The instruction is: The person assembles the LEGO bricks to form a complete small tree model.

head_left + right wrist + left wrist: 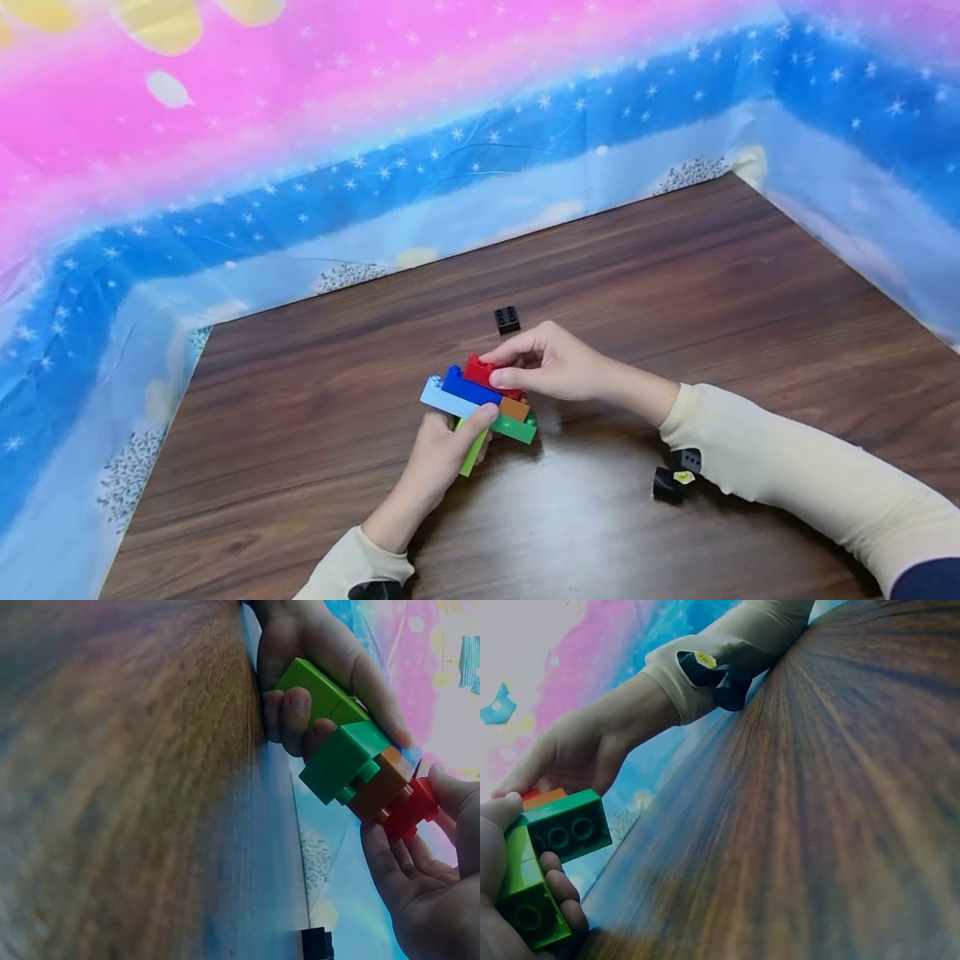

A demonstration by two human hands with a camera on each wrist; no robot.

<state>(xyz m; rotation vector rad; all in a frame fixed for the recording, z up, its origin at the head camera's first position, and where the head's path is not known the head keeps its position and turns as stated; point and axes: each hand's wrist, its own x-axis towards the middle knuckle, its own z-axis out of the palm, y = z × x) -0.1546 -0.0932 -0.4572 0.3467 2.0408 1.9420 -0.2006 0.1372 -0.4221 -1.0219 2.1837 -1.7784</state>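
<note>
My left hand (438,450) grips a built-up stack of toy bricks from below, its thumb across the front. In the stack are a light blue brick (442,398), a blue brick (468,387), an orange brick (515,408), a green brick (513,428) and lime green bricks (322,694) at the bottom. On top sits a red brick (480,372), pinched between the thumb and fingers of my right hand (558,362). From the right wrist view, the red brick touches the orange one; whether its studs are fully pressed in, I cannot tell.
A black brick (507,320) lies on the dark wooden table (337,400) just beyond the hands. A black wrist camera (670,485) hangs under the right sleeve. Behind the table's back edge hangs a pink and blue cloth (420,150).
</note>
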